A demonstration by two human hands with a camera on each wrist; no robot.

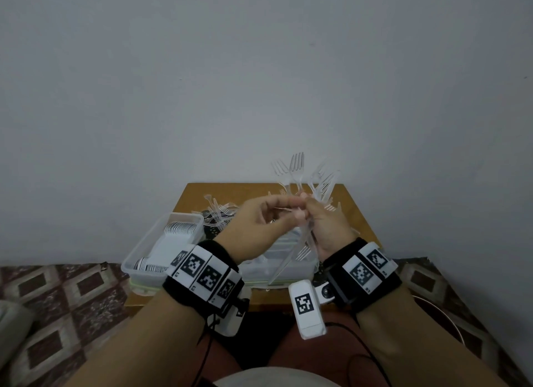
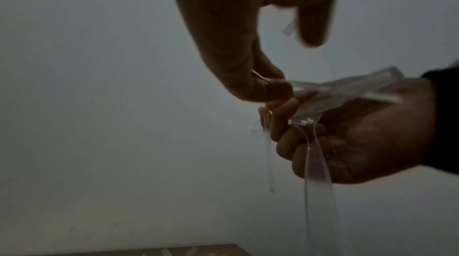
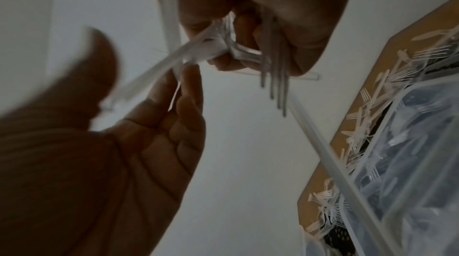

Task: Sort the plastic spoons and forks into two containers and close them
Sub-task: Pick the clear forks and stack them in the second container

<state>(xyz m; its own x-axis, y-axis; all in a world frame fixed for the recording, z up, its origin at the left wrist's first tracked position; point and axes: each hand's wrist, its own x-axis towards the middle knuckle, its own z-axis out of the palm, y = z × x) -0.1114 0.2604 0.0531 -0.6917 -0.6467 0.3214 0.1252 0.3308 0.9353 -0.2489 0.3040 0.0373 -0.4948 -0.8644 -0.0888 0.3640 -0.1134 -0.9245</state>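
Both hands are raised above the table. My right hand [image 1: 318,213] grips a bundle of clear plastic forks [image 1: 300,170]; most tines fan upward, and a few handles and tines hang below the palm. In the left wrist view the right hand [image 2: 310,138] is curled round that bundle [image 2: 347,89]. My left hand [image 1: 291,210] pinches one fork handle right beside the right hand's fingers, and the pinch [image 2: 270,85] shows in its own view too. From the right wrist, the left fingers [image 3: 188,87] hold a handle [image 3: 159,68] running into the bundle [image 3: 273,64].
Two clear containers stand on the small wooden table [image 1: 357,213]: the left one [image 1: 135,259] holds stacked spoons, the right one [image 1: 288,267] is partly hidden behind my hands. A loose pile of forks [image 1: 219,213] lies behind them. A patterned cloth [image 1: 72,300] lies left.
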